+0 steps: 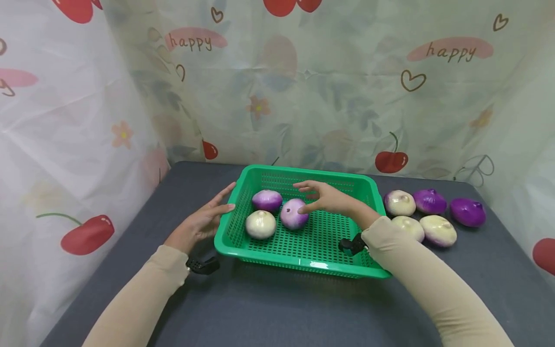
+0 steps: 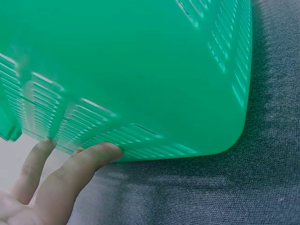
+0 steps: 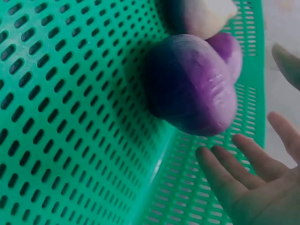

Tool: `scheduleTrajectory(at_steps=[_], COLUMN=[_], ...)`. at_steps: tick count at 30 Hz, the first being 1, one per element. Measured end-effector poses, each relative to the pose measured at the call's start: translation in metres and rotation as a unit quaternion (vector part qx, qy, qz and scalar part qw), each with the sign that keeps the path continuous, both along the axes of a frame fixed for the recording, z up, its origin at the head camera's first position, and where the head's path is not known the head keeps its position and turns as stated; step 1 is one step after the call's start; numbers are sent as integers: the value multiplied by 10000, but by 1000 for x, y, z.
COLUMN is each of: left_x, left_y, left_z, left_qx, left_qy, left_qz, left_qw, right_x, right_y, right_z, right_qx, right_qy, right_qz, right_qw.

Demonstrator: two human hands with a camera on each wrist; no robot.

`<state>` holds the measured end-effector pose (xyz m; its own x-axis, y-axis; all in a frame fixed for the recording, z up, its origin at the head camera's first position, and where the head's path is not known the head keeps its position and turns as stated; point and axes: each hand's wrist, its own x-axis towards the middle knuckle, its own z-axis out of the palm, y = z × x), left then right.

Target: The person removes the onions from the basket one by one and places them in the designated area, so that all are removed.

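A green plastic basket (image 1: 321, 243) with slotted walls stands on the table, holding a purple-and-white onion (image 1: 267, 200), a mostly white one (image 1: 260, 224) and a pale purple one (image 1: 295, 214). My left hand (image 1: 200, 224) is at the basket's left side, its fingertips touching the outer wall, as the left wrist view shows with its extended fingers (image 2: 77, 171). Over the basket, my right hand (image 1: 327, 198) has its fingers spread beside the pale purple onion. In the right wrist view those fingers (image 3: 251, 176) look apart from the nearest onion (image 3: 194, 89), and the palm holds nothing.
Right of the basket several more onions lie on the dark grey table (image 1: 269, 308), among them a deep purple one (image 1: 468, 212) and a cream one (image 1: 438, 231). A printed curtain (image 1: 303, 111) hangs behind and at both sides.
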<state>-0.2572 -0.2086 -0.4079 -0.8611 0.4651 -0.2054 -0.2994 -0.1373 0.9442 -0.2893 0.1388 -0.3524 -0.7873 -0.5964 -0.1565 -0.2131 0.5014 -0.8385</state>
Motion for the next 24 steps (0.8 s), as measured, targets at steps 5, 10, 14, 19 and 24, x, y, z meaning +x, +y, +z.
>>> scheduleTrajectory(at_steps=[5, 10, 14, 19, 24], left_x=[1, 0, -1, -2, 0], left_y=[2, 3, 3, 3, 2], left_z=[0, -2, -2, -1, 0], left_qx=[-44, -14, 0, 83, 112], left_qy=[6, -31, -26, -63, -107], left_qz=[21, -14, -20, 38, 72], left_qw=[10000, 10000, 10000, 9999, 9999], right_x=[-1, -1, -2, -2, -4], right_y=[-5, -5, -3, -2, -3], right_z=[-10, -18, -22, -22, -25], right_qx=[281, 496, 567, 648, 746], right_qy=[-177, -138, -20, 118, 229], right_qz=[225, 338, 408, 465, 481], right_qw=[9992, 9981, 9976, 9967, 9958])
